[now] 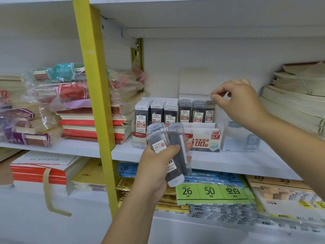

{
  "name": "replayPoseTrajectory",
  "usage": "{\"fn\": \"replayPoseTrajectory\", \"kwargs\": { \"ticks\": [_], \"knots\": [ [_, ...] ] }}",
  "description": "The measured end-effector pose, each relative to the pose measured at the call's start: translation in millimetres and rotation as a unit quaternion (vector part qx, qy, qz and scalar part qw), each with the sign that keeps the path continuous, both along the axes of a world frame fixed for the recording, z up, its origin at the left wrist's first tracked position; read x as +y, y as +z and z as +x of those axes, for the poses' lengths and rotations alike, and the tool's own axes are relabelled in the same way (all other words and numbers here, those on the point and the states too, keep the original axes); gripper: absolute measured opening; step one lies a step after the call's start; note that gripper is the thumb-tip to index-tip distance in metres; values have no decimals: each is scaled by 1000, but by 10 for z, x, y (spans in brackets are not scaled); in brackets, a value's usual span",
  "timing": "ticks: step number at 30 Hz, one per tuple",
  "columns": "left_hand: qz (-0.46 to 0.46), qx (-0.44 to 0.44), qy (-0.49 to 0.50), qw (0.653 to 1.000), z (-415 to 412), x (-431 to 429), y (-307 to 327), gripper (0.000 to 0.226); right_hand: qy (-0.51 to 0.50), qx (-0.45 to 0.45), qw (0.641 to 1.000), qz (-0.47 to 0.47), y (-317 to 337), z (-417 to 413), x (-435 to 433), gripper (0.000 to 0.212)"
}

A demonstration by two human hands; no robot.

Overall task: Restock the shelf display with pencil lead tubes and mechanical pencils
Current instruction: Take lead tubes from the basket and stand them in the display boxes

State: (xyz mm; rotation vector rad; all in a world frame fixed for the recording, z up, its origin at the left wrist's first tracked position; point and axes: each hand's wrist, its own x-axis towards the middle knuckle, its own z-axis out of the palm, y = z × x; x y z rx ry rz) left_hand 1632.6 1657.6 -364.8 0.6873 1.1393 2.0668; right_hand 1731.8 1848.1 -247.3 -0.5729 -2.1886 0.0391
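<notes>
1. Head view: a lead tube [209, 111] stands rightmost in the 0.7 box [204, 138] on the shelf [123, 150]. The right grip [241, 103] is at its cap; I cannot tell if it pinches.
2. The left grip [158, 166] clamps the spare tubes [167, 138]; seat each upright, label forward.

A white shelf board [123, 150] runs along a plain white back panel [228, 53], under another white shelf [193, 14]. A yellow upright post [95, 85] stands in front, a slotted yellow rail [139, 50] behind. The light is even.
</notes>
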Motion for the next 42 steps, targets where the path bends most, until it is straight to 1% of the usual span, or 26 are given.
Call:
{"fn": "replayPoseTrajectory", "kwargs": {
  "ticks": [1,3,5,7,10,13,16,17,19,20,22,25,27,29,32,34,36,38,41,42],
  "knots": [
    [-5,4,-3,1000,15,-8,2,28,33,23,999,-25,-55,77,-126,6],
    [-15,15,-8,1000,57,-33,0,27,123,36,985,-114,-262,224,-420,8],
    [-39,34,5,999,108,-52,-19,24,201,26,953,-226,-524,318,-687,19],
    [-59,55,13,997,176,-70,-55,21,235,30,925,-297,-764,356,-835,28],
    [-70,63,-7,996,277,-115,-106,20,228,69,905,-353,-981,399,-881,29],
    [-64,40,-32,997,299,-182,-130,20,271,103,861,-418,-1057,464,-879,34],
    [-77,36,-64,994,277,-240,-174,21,316,107,845,-417,-1017,521,-879,41],
    [-87,37,-81,992,282,-256,-189,25,328,109,840,-418,-994,536,-878,40],
    [-94,33,-123,987,301,-276,-220,40,351,108,826,-427,-960,564,-883,30],
    [-90,28,-139,986,310,-278,-233,41,354,104,824,-431,-959,577,-884,27],
    [-94,33,-134,986,321,-280,-237,34,336,96,832,-431,-971,596,-865,30],
    [-125,59,-71,988,304,-268,-232,28,312,94,832,-448,-1007,593,-818,32],
    [-125,62,-49,989,297,-254,-222,25,301,104,832,-454,-1023,593,-810,36],
    [-122,65,-42,989,302,-250,-209,24,296,122,828,-460,-1031,586,-801,38],
    [-121,72,-38,989,306,-242,-216,20,293,148,821,-468,-1032,596,-782,35],
    [-116,72,-42,990,291,-241,-209,19,284,148,830,-457,-980,623,-765,32],
    [-95,75,-56,991,256,-227,-178,22,275,153,860,-402,-770,661,-706,31],
    [-81,81,-57,992,211,-203,-127,23,260,166,896,-319,-437,660,-574,32],
    [-81,99,-37,991,152,-154,-78,12,191,124,961,-154,49,537,-331,31],
    [-79,102,-34,991,141,-133,-68,8,161,101,976,-106,152,463,-256,32]
  ]
}}
